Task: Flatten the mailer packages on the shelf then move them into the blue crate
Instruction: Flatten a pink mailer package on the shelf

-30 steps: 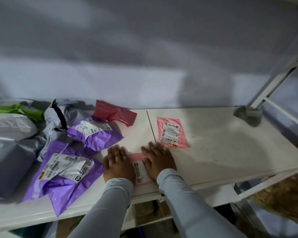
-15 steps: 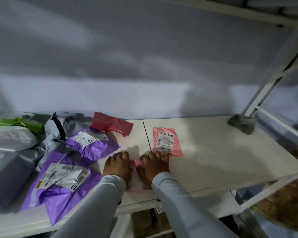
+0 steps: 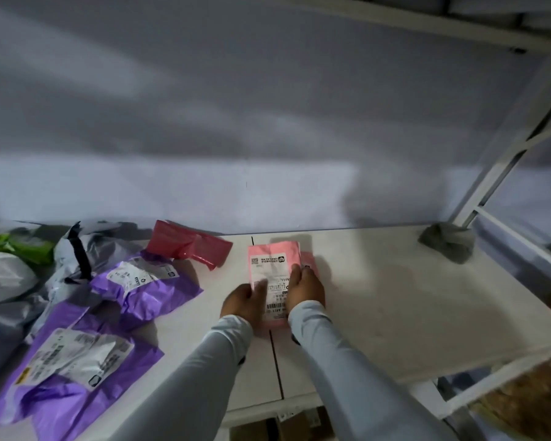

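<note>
Nearest the camera, two pale-sleeved arms reach over the front edge of the white shelf (image 3: pixel 395 300). The left hand (image 3: pixel 244 302) and the right hand (image 3: pixel 306 289) hold a pink mailer (image 3: pixel 272 259) between them, each with fingers curled onto a long edge of its white shipping label (image 3: pixel 275 292). The mailer lies over the dark seam (image 3: pixel 275 364) that splits the shelf board, and its far end appears lifted, since it casts a shadow beyond. A second pink mailer (image 3: pixel 309 261) peeks out from under its right edge, so the two seem stacked.

The mailer looks thin, light and limp, with slick plastic film; it will likely sag if taken by one corner, so a hold on both long edges, as here, should suit it. The label shows a barcode near the hands and a QR code at the far end; the printed lines are too small to read.

Left of the seam lie two crumpled purple mailers, one near (image 3: pixel 77 377) and one farther (image 3: pixel 147 288), both with white labels, illegible. Beyond them sit a folded red mailer (image 3: pixel 188 245), grey mailers (image 3: pixel 86 246) and a green one (image 3: pixel 16 246). The blue crate is not in view.
</note>
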Demonstrator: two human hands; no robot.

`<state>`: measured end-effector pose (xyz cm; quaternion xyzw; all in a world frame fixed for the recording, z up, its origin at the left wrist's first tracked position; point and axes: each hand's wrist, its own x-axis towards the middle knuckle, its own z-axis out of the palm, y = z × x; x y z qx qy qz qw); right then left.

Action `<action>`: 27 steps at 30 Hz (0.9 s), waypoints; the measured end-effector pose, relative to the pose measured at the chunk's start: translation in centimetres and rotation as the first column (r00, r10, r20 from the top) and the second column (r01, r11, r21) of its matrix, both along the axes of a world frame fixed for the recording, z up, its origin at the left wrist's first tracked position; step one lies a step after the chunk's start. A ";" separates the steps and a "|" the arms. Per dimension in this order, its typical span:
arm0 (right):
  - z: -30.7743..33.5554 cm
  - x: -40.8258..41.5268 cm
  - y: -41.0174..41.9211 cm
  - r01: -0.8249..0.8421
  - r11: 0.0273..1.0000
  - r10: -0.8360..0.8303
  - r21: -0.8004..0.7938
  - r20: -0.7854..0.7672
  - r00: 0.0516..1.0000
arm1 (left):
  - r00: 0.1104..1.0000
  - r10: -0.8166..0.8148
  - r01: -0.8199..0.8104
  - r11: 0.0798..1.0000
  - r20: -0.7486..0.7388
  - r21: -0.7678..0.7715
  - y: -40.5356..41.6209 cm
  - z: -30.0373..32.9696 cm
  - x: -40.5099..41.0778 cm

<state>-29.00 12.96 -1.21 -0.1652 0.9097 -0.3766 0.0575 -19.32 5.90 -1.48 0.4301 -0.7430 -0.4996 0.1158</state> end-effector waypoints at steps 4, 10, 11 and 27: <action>-0.5 -1.8 0.0 0.027 0.997 -0.028 -0.078 -0.012 1.000 | 0.998 0.061 -0.061 0.998 0.011 0.024 1.1 -0.2 -3.1; -0.7 -5.2 0.1 -0.121 0.992 0.122 0.033 -0.035 0.992 | 0.980 -0.110 0.141 0.973 0.167 -0.184 0.7 0.3 -6.7; -0.9 -5.8 0.0 -0.104 0.994 0.103 0.041 0.031 0.994 | 0.957 -0.150 0.207 0.952 0.249 -0.225 0.8 0.1 -7.2; -4.4 -8.8 -1.0 -0.396 0.759 0.466 0.517 -0.005 0.885 | 0.795 -0.224 0.541 0.683 0.563 -0.491 -1.0 -4.2 -9.3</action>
